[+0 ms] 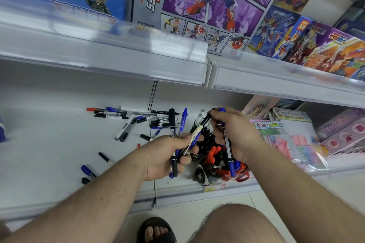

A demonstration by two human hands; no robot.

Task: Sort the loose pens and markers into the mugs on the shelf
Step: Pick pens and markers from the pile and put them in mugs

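Left hand (pixel 167 156), frame centre: fingers curled round a bundle of pens (pixel 174 144). Right hand (pixel 235 134), beside it: grips blue marker (pixel 228 144), pinches one pen's tip. Loose pens (pixel 128 122) on shelf (pixel 49 144), centre-left; mugs (pixel 217 163) under hands.

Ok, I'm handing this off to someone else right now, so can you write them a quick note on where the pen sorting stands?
Left hand: grips a bundle of pens, black and blue.
Right hand: holds a blue-capped marker and pinches the top of a black-and-white pen in the left bundle.
Mugs: on the lower shelf under the hands, already holding black, red and blue pens.
Left to do: place the held pens, then gather the loose pens scattered at the shelf's back and a few markers near the front left.
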